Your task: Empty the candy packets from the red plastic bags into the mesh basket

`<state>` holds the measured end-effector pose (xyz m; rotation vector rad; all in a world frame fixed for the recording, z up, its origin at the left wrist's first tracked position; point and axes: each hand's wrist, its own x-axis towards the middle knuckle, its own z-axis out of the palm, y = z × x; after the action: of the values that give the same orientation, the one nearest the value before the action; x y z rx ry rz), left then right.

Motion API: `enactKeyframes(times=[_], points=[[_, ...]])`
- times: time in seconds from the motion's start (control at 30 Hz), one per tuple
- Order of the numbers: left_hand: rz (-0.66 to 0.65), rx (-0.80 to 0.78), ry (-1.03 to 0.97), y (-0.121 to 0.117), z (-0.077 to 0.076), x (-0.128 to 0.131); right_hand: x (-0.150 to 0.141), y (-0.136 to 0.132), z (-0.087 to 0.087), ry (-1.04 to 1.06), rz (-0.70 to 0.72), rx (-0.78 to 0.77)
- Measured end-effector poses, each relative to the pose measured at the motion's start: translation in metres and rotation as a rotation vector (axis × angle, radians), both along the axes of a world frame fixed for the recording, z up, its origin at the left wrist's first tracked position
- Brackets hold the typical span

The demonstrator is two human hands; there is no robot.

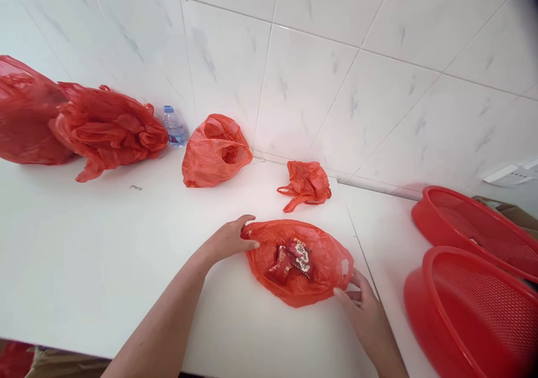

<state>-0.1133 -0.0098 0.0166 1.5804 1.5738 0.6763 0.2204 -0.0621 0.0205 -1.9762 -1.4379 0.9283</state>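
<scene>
On white counter, the red plastic bag lies sideways between your hands: left hand curled on one end, right hand pinching the other.

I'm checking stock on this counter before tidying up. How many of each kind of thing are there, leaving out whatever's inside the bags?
Red plastic bags: 5
Red mesh baskets: 2
Water bottle: 1
Total: 8

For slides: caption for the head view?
Left hand and right hand hold a red plastic bag of wrapped packets on a white counter, beside red mesh baskets.
</scene>
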Motion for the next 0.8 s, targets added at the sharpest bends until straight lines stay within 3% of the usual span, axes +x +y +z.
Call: enactKeyframes(times=[0.13,0.2,0.3,0.37,0.47,0.53,0.67,0.8], points=[[0.06,0.047,-0.065,-0.014,0.007,-0.001,-0.008,0.015,0.003,-0.041,0.004,0.056],[0.131,0.13,-0.146,-0.012,0.017,-0.002,-0.008,0.027,0.012,-0.026,0.018,0.129],[0.295,0.355,-0.332,-0.006,0.049,-0.001,-0.008,0.04,0.044,0.08,-0.049,0.355],[0.392,0.561,-0.474,-0.008,0.078,0.001,-0.011,0.043,0.072,0.184,-0.188,0.633],[0.385,0.804,-0.567,-0.02,0.117,0.01,-0.018,0.039,0.105,0.356,-0.28,1.001],[0.349,0.874,-0.555,-0.029,0.133,0.017,-0.021,0.035,0.116,0.388,-0.278,1.085],[0.357,0.96,-0.529,-0.033,0.148,0.023,-0.018,0.031,0.122,0.424,-0.32,1.119],[0.437,1.034,-0.524,-0.026,0.15,0.021,-0.008,0.038,0.119,0.521,-0.269,1.151]])
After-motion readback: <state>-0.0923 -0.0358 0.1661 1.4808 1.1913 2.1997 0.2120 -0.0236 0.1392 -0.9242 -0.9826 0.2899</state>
